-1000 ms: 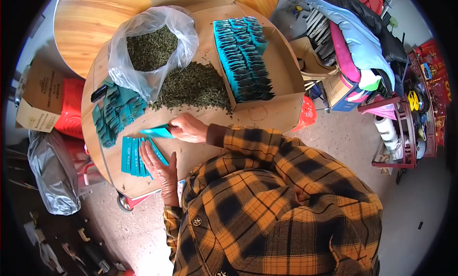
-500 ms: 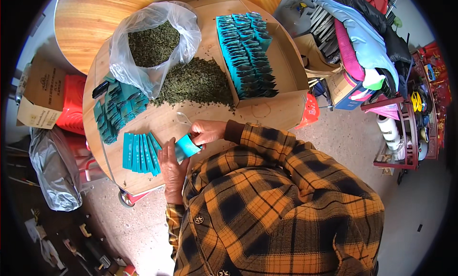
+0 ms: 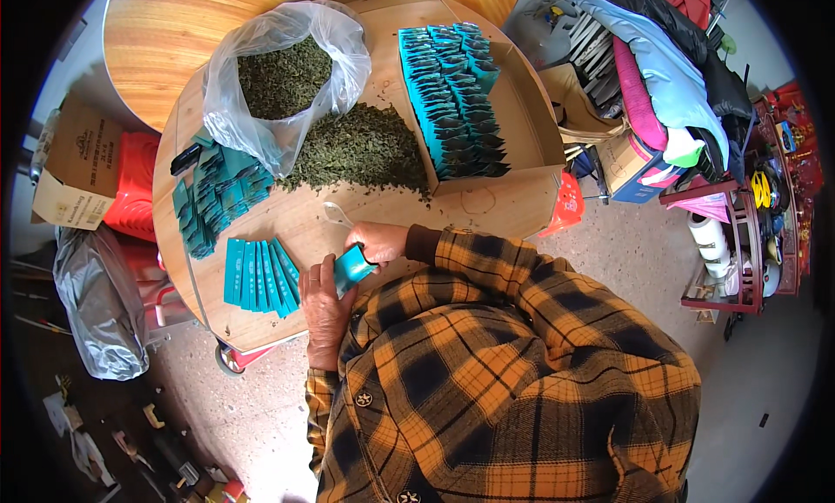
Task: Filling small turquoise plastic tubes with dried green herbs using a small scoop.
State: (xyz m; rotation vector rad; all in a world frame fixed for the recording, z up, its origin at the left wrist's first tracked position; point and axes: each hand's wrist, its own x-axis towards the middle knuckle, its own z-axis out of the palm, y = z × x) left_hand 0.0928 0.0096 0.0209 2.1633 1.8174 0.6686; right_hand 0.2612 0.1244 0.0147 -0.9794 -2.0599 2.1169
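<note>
Between my hands, close to my chest at the table's near edge, is a small teal packet (image 3: pixel 351 269). My left hand (image 3: pixel 325 308) grips its left side, fingers bent over it. My right hand (image 3: pixel 383 243) is closed at the packet's right end, its fingertips partly hidden. A pale, see-through scoop or spoon (image 3: pixel 334 214) sticks out beyond my right hand; whether I hold it I cannot tell. Just left of my left hand, several flat teal packets (image 3: pixel 258 277) lie fanned out. Ahead is a loose heap of dried green leaves (image 3: pixel 357 151).
A clear plastic bag (image 3: pixel 222 111) of the same leaves stands open behind the heap. Messily piled teal packets (image 3: pixel 217 198) lie at the left. A cardboard tray (image 3: pixel 532 111) at the right holds upright rows of packets (image 3: pixel 452 103). All stand on a wooden table (image 3: pixel 487 209).
The packet between my hands has tilted and shows more of its shiny teal face. Both hands have shifted only slightly, and the view has moved a little.
</note>
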